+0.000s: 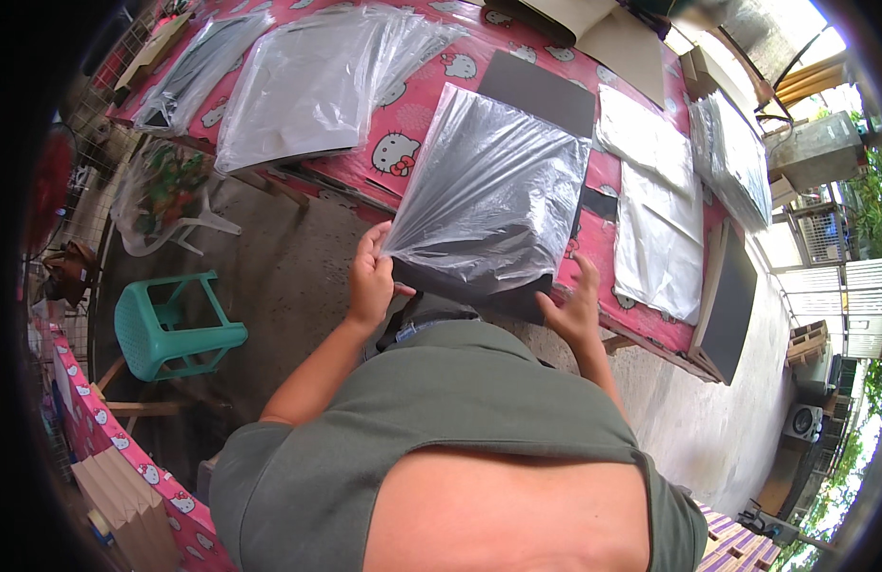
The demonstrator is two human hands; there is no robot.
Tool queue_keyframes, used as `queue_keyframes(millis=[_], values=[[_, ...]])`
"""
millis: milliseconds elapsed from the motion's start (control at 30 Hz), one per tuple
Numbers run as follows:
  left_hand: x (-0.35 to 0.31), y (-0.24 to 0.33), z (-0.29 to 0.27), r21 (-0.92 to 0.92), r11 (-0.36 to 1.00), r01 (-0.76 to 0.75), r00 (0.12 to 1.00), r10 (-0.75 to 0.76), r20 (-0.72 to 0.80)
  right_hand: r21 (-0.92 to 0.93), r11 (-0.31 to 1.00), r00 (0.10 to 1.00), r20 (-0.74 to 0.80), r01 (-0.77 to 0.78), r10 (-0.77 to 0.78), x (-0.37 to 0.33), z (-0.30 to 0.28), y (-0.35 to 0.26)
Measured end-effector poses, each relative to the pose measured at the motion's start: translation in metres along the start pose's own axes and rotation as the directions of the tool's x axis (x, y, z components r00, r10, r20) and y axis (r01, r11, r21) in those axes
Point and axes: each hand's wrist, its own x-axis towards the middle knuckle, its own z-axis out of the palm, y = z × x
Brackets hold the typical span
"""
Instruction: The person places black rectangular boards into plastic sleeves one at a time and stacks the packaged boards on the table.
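Where the head view looks down over a grey-green shirt, both hands meet at the near edge of the tabletop [641, 329], which wears a glossy pink patterned cloth. The left hand [370, 282] has its grip pinched on the lower left corner of a crinkled clear plastic bag [493, 195], thumb and fingers pressed onto the film. Inside the bag sits a flat dark sheet [479, 291], square-cornered and matt, its lower edge sticking out of the bag's mouth. The right hand [576, 307] lies against that sheet's lower right corner with fingers spread and flat, touching rather than clasping. Bag and sheet tilt over the tabletop's near edge, between the hands.

Farther along the cloth lie more shiny bagged sheets [307, 86] to the left and pale, wrinkled ones [658, 229] to the right, beside a bare dark panel [538, 92]. On the rough concrete floor stands a green plastic stool [174, 329].
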Motion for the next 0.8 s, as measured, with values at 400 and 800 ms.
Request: queue_keyframes(millis=[400, 800], values=[[-0.024, 0.0, -0.024, -0.163, 0.958, 0.236, 0.972, -0.235, 0.026, -0.09, 0.991, 0.978, 0.175, -0.097, 0.112, -0.051, -0.01, 0.004], [-0.007, 0.008, -0.008, -0.295, 0.809, 0.508, 0.854, -0.519, 0.048, 0.339, 0.597, 0.656, 0.601, -0.727, 0.457, -0.034, -0.055, 0.035]])
